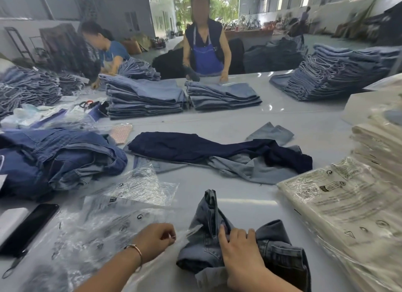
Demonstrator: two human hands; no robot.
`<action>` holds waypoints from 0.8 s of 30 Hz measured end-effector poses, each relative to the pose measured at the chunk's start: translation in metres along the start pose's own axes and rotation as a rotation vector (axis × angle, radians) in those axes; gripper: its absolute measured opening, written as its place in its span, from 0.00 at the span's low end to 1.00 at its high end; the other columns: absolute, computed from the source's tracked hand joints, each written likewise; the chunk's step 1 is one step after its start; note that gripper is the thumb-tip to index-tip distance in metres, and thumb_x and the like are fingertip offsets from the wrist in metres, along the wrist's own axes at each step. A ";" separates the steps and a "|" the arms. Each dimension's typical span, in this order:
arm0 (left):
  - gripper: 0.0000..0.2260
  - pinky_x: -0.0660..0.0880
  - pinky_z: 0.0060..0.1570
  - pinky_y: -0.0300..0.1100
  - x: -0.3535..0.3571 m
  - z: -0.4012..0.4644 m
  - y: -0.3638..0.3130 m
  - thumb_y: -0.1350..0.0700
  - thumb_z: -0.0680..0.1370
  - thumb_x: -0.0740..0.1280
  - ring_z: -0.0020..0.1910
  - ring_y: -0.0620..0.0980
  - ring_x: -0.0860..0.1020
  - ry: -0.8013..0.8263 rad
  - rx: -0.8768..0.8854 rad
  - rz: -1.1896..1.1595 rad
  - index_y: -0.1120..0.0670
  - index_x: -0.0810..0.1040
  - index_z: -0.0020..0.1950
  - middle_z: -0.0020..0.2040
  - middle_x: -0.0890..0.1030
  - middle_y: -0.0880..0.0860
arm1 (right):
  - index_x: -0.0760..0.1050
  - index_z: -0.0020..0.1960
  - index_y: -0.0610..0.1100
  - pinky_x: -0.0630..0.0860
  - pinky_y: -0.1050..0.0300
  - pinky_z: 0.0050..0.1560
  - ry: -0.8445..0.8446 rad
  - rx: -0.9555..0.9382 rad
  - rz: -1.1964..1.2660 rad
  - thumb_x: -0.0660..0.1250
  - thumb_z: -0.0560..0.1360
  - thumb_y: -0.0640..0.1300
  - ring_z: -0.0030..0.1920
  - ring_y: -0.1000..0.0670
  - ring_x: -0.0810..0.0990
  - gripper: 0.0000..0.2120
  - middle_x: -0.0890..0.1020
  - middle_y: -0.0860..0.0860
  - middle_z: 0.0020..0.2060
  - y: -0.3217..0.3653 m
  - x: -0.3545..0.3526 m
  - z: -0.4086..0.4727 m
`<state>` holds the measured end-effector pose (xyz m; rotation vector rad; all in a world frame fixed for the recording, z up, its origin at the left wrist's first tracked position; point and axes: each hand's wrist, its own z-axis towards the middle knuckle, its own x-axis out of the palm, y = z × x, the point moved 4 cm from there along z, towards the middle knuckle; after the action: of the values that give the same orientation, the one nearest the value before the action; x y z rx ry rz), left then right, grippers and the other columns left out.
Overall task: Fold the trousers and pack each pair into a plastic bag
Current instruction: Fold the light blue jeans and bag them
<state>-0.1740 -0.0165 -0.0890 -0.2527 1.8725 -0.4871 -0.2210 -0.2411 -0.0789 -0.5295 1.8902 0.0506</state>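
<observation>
A folded pair of blue denim trousers lies at the near edge of the table, its front end bunched up. My right hand presses down on it and grips the fabric. My left hand pinches the edge of a clear plastic bag just left of the trousers, fingers closed on the film. Loose clear bags spread out to the left. A dark navy pair lies flat across lighter trousers in the middle of the table.
Packed bagged trousers are stacked at the right. A heap of blue denim sits at the left, with a black phone near it. Folded denim stacks line the far side, where two people work.
</observation>
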 end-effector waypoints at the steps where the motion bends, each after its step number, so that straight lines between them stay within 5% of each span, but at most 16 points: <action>1: 0.06 0.74 0.40 0.39 -0.008 -0.004 0.006 0.53 0.76 0.67 0.29 0.40 0.75 -0.018 -0.015 0.010 0.45 0.76 0.40 0.31 0.78 0.46 | 0.41 0.78 0.41 0.56 0.34 0.65 -0.028 -0.004 -0.004 0.66 0.73 0.50 0.62 0.35 0.67 0.45 0.68 0.36 0.63 -0.002 0.001 0.003; 6: 0.05 0.74 0.31 0.35 -0.044 -0.022 0.020 0.51 0.79 0.65 0.23 0.41 0.75 -0.060 -0.052 -0.017 0.47 0.77 0.43 0.28 0.80 0.48 | 0.60 0.69 0.50 0.66 0.47 0.55 -0.159 0.054 0.271 0.64 0.68 0.47 0.54 0.41 0.76 0.31 0.78 0.47 0.53 -0.035 -0.007 0.014; 9: 0.05 0.75 0.30 0.37 -0.054 -0.026 0.022 0.55 0.77 0.69 0.26 0.46 0.77 -0.030 -0.073 -0.224 0.52 0.82 0.42 0.28 0.81 0.50 | 0.69 0.56 0.53 0.72 0.55 0.44 -0.207 0.146 0.633 0.65 0.63 0.45 0.50 0.46 0.79 0.21 0.81 0.51 0.49 -0.072 -0.011 0.014; 11: 0.05 0.74 0.29 0.37 -0.054 -0.029 0.018 0.56 0.77 0.70 0.27 0.46 0.77 0.027 -0.082 -0.351 0.53 0.85 0.44 0.30 0.81 0.51 | 0.73 0.47 0.52 0.75 0.59 0.38 -0.210 0.184 0.961 0.68 0.58 0.43 0.41 0.51 0.80 0.17 0.82 0.54 0.38 -0.093 -0.011 0.012; 13: 0.04 0.76 0.32 0.39 -0.044 -0.030 0.014 0.56 0.76 0.70 0.29 0.45 0.77 0.125 -0.103 -0.382 0.53 0.85 0.45 0.32 0.81 0.50 | 0.74 0.38 0.48 0.74 0.60 0.33 -0.258 0.198 1.283 0.69 0.51 0.40 0.33 0.53 0.79 0.16 0.80 0.55 0.28 -0.106 -0.018 0.008; 16: 0.06 0.80 0.35 0.43 -0.024 -0.036 0.000 0.54 0.75 0.71 0.28 0.46 0.77 0.252 -0.131 -0.313 0.54 0.85 0.47 0.30 0.80 0.49 | 0.77 0.35 0.45 0.77 0.56 0.33 -0.307 0.061 1.558 0.73 0.47 0.40 0.32 0.51 0.81 0.17 0.81 0.50 0.29 -0.103 -0.041 -0.001; 21: 0.06 0.69 0.24 0.36 -0.031 -0.040 -0.022 0.55 0.76 0.70 0.24 0.46 0.71 0.250 -0.085 -0.618 0.54 0.85 0.49 0.26 0.74 0.50 | 0.77 0.41 0.47 0.80 0.50 0.35 -0.351 -0.209 1.546 0.75 0.52 0.41 0.35 0.49 0.82 0.17 0.82 0.47 0.33 -0.053 -0.089 -0.020; 24: 0.11 0.64 0.22 0.35 -0.047 -0.040 -0.022 0.63 0.73 0.71 0.21 0.46 0.67 0.085 -0.123 -0.659 0.55 0.82 0.30 0.23 0.70 0.51 | 0.77 0.49 0.53 0.81 0.50 0.41 -0.372 -0.310 1.304 0.74 0.56 0.45 0.42 0.54 0.83 0.22 0.83 0.53 0.41 -0.023 -0.101 -0.032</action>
<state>-0.1967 -0.0087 -0.0279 -0.9600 1.8798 -0.8334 -0.2121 -0.2369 0.0288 0.5594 1.5614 1.2063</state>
